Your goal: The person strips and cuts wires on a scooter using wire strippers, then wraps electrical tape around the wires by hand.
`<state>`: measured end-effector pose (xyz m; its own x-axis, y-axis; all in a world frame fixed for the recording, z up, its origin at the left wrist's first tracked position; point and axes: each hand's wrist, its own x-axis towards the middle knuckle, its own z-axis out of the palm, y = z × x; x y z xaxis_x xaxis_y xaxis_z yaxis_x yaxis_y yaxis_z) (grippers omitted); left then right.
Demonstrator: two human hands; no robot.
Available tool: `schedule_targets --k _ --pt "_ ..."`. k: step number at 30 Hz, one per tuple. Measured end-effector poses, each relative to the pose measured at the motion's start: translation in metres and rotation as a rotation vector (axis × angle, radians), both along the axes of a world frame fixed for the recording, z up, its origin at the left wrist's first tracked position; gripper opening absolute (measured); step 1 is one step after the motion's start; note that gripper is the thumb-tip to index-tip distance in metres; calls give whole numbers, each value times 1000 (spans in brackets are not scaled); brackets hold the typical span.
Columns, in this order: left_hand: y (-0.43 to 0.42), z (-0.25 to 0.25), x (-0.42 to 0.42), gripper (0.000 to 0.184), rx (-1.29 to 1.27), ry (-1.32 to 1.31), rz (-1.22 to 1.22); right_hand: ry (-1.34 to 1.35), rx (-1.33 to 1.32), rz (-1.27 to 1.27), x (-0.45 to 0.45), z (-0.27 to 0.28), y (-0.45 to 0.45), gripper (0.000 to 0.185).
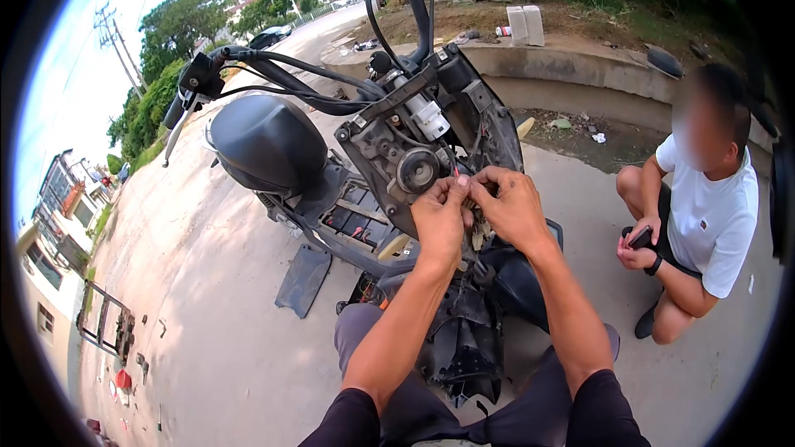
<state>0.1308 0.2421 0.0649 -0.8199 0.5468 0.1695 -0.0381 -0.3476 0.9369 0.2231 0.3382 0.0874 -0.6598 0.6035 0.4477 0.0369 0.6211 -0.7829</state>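
A partly stripped scooter (364, 165) stands before me with its front panel off. My left hand (439, 219) and my right hand (511, 209) meet in front of its open front, fingertips pinched close together. A thin wire (456, 170) with a red part shows at the left fingertips. My right fingers are closed right beside it, and what they hold is hidden. Just left of my hands sits a round black horn (417, 170). Above them is a white cylindrical part (429, 119). Loose wiring (479, 236) hangs below my fingers.
A person in a white shirt (708, 207) squats at right, holding a small dark object (640, 237). A black panel (303, 280) lies on the ground beside the scooter. A metal frame (106, 321) and scattered parts lie far left. A concrete curb (580, 74) runs behind.
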Motion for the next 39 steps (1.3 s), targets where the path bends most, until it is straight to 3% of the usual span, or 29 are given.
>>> schedule_targets --k 6,12,16,18,21,24,39 --pt "4 -9 -2 28 22 91 95 39 7 -26 4 3 -13 27" --pt "7 -19 -10 38 -129 373 256 133 121 -6 3 -5 -14 24" --pt "10 -23 -10 42 -160 501 310 19 220 -84 14 3 -16 25" --pt "10 -28 -12 36 -62 361 189 -140 153 -101 20 7 -16 27" --pt "-1 -14 -5 24 0 246 53 -112 99 -60 23 9 -15 31" --pt "-7 -1 -3 23 -99 220 6 -48 89 -37 22 2 -11 31" --pt "2 -12 -6 25 -60 192 87 -198 147 -194 26 3 -3 29"
